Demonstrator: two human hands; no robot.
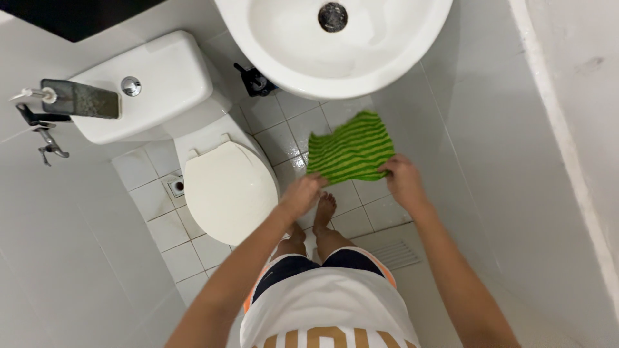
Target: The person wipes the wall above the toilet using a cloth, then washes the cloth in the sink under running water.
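Observation:
A green striped cloth (351, 148) is stretched out in front of me, below the white sink (387, 58). My left hand (302, 193) grips the cloth's near left corner. My right hand (403, 177) grips its near right corner. The cloth hangs in the air above the tiled floor, its far edge just under the sink's rim. My bare feet stand on the tiles beneath my hands.
A white toilet (225, 190) with its lid down stands at the left, its tank (148, 90) behind. A spray hose fitting (45, 122) hangs on the left wall. A floor drain (394, 253) lies by my right foot. White walls close in on both sides.

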